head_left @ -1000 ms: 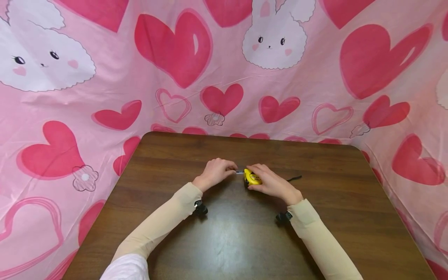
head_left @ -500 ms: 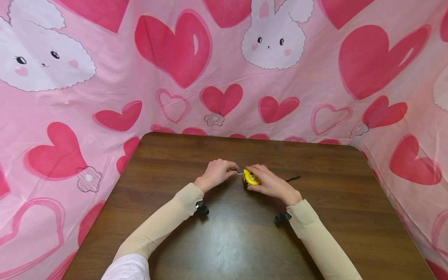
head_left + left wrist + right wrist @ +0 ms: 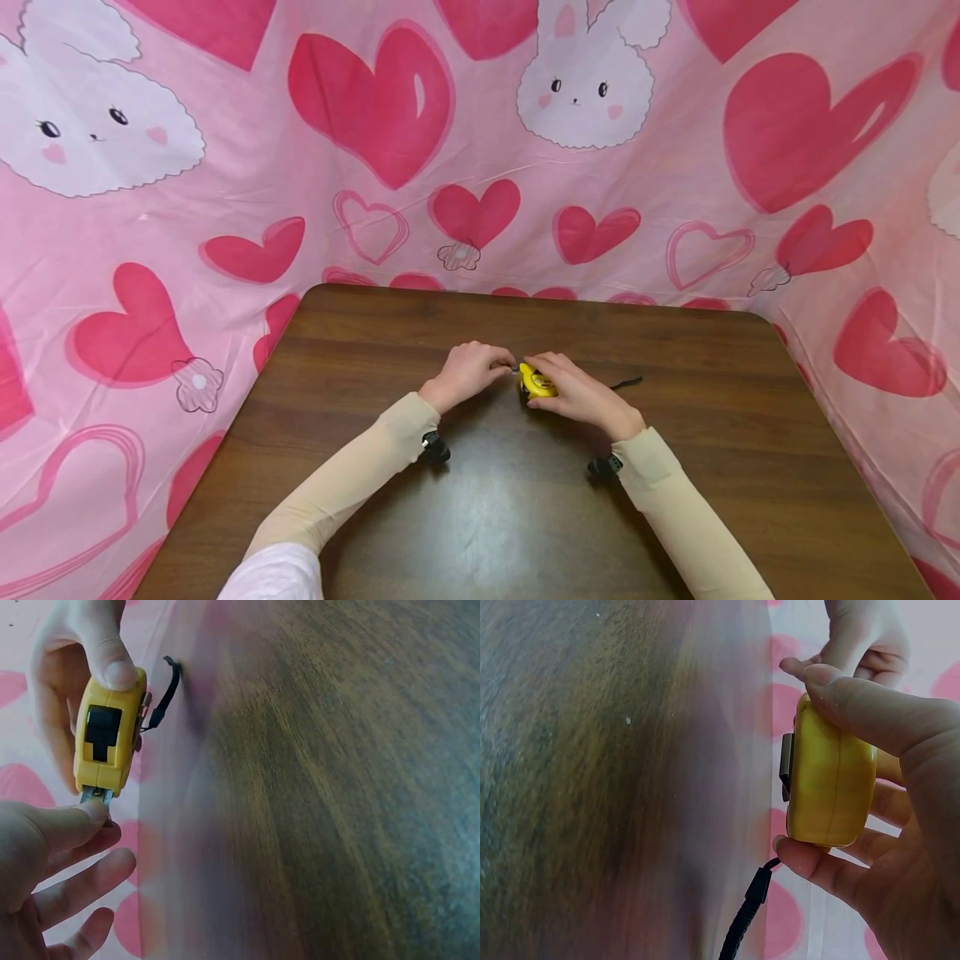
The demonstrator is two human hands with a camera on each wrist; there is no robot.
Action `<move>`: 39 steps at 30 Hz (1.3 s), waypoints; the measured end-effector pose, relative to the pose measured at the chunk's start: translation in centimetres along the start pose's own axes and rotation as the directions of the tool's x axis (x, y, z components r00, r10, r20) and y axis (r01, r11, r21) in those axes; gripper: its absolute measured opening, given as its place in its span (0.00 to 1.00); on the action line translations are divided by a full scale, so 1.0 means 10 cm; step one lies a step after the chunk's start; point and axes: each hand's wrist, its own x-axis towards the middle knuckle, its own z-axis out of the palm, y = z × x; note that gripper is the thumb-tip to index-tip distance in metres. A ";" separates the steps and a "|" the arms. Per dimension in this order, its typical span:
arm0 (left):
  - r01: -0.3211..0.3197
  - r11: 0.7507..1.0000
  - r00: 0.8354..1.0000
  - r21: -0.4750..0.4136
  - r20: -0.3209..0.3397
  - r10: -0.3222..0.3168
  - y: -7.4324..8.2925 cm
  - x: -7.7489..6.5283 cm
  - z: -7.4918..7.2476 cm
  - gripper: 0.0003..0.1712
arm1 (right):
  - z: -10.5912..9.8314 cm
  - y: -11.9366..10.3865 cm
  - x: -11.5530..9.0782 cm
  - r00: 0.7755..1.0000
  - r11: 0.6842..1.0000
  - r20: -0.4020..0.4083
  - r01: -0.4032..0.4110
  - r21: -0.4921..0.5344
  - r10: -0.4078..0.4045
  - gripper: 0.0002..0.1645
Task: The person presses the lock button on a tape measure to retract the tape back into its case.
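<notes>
A yellow tape measure (image 3: 538,382) is gripped by my right hand (image 3: 577,388) above the middle of the table. In the left wrist view its black lock button (image 3: 103,727) faces up the case, and a short bit of metal blade (image 3: 96,794) sticks out of the mouth. My left hand (image 3: 469,372) pinches that blade end between thumb and forefinger, right by the case; its other fingers spread loosely. The right wrist view shows the smooth yellow back of the case, with a metal belt clip (image 3: 787,766) on its side and a black wrist strap (image 3: 748,912) hanging from it.
A brown wood-grain table (image 3: 480,500) lies under both arms. Behind it and at its sides hangs a pink curtain (image 3: 480,150) printed with hearts and rabbits. A small black camera sits on each wrist, the left one (image 3: 434,447) and the right one (image 3: 603,467).
My left hand has moved slightly right toward the tape measure, and the stretch of blade showing between the hands has shortened. My right hand has drifted slightly left with the case.
</notes>
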 end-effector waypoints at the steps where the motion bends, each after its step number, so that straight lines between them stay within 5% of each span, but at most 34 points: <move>1: 0.001 1.000 1.000 0.000 0.001 -0.001 0.01 0.00 0.00 0.09 | 0.00 0.00 0.00 1.000 1.000 0.000 0.001 0.001 -0.001 0.45; 28: -0.029 0.999 0.998 -0.039 0.052 0.031 0.04 0.00 0.01 0.12 | 0.03 -0.08 -0.02 1.000 1.000 -0.007 0.017 -0.002 -0.017 0.44; 39: 0.003 0.998 1.000 -0.070 0.020 -0.001 -0.16 -0.14 -0.04 0.14 | -0.11 0.15 -0.21 0.996 0.995 -0.013 -0.091 -0.041 0.090 0.44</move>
